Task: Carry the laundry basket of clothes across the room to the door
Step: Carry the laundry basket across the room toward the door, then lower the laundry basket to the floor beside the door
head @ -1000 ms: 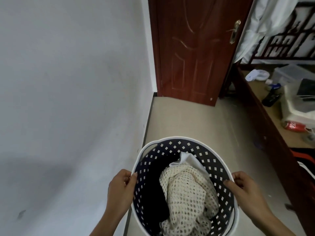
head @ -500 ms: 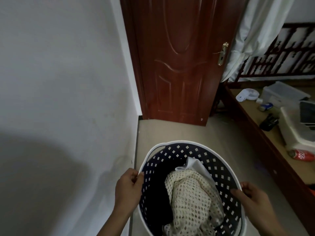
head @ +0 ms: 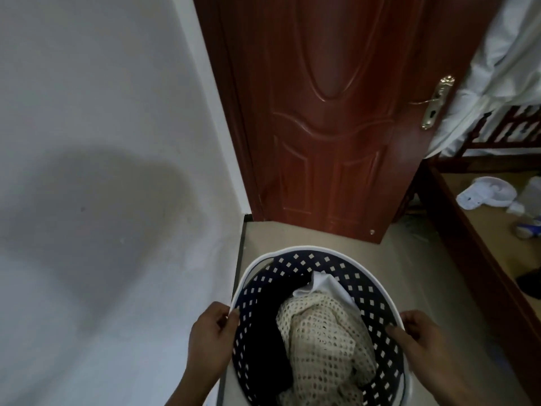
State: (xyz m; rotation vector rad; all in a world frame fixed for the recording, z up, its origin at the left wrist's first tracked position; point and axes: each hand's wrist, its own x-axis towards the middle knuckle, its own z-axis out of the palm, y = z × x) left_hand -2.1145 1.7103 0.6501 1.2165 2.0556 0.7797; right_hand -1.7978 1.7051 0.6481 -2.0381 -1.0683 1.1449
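Near the closed wooden door (head: pixel 336 118), left hand (head: pixel 209 344) and right hand (head: pixel 424 341) grip the laundry basket (head: pixel 310 252) rim; risk: basket striking the door, tipping the crochet garment (head: pixel 322 347) out.

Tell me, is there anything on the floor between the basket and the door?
Nothing visible. The floor between the basket and the door looks bare. The bed frame runs along the right side, out of the way.
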